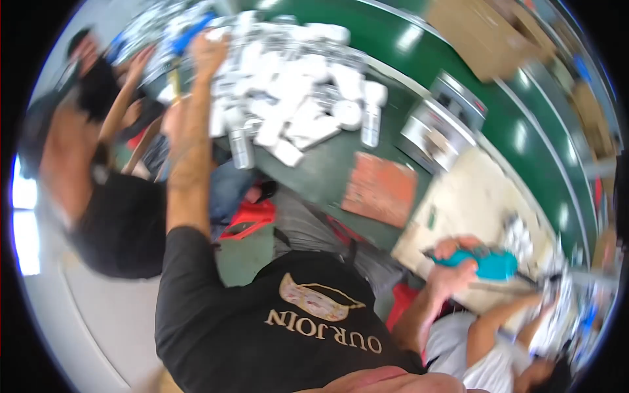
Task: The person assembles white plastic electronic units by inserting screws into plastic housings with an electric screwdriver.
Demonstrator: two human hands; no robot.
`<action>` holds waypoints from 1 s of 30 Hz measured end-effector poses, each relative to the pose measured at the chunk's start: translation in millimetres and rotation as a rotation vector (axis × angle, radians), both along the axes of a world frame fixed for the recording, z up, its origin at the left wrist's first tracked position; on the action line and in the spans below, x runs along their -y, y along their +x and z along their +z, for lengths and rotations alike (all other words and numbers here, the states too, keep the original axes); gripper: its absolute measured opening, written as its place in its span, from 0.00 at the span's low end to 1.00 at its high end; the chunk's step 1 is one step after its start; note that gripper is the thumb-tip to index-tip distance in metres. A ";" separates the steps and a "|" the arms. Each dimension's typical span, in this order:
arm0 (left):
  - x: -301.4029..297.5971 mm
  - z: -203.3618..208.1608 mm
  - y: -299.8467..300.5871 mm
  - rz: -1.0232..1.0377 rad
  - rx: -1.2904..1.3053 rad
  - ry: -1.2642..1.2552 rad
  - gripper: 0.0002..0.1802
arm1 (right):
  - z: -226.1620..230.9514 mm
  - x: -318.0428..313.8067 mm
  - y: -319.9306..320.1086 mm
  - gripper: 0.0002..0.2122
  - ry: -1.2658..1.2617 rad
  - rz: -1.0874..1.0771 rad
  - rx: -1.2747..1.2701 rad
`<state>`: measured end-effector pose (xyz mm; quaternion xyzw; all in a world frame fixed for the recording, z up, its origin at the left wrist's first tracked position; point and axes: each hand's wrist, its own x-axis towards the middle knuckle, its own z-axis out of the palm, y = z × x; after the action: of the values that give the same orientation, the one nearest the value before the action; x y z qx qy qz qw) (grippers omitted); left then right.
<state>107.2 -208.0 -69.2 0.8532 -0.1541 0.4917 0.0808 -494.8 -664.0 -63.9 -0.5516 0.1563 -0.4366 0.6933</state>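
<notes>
My left arm stretches far forward to the left edge of a heaped pile of white plastic parts (288,85). At its end my left hand (209,54) is among the white pieces, beside a blue object (193,34); blur hides what its fingers do. On the right, my right hand (455,275) is closed around a teal power screwdriver (495,264), its dark tip pointing left. The tool is over a pale board (465,203). A reddish, worn square pad (380,188) lies between the pile and the board.
A metal box-like fixture (440,124) stands beyond the pad. Behind it runs a green conveyor belt (524,141) with cardboard boxes (485,36). Other people work close on my left (118,223) and right (485,344). Clear-and-white parts (517,237) lie near the tool.
</notes>
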 end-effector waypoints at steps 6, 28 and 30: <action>316.3 92.6 -298.1 -1.108 -0.739 -0.569 0.15 | -7.2 -2.8 -13.7 0.26 0.046 0.075 -0.010; 602.1 -53.5 -506.2 -1.269 -1.074 -0.153 0.21 | 17.9 -5.6 -68.6 0.26 -0.054 -0.161 -0.181; 550.2 -34.0 -485.4 -1.401 -0.873 -0.214 0.16 | 21.7 -2.9 -62.4 0.28 -0.093 -0.196 -0.232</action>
<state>-378.1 -758.2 -103.1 0.6613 -0.5569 -0.0354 0.5013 -557.2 -661.1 -42.2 -0.6120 0.2681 -0.4422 0.5983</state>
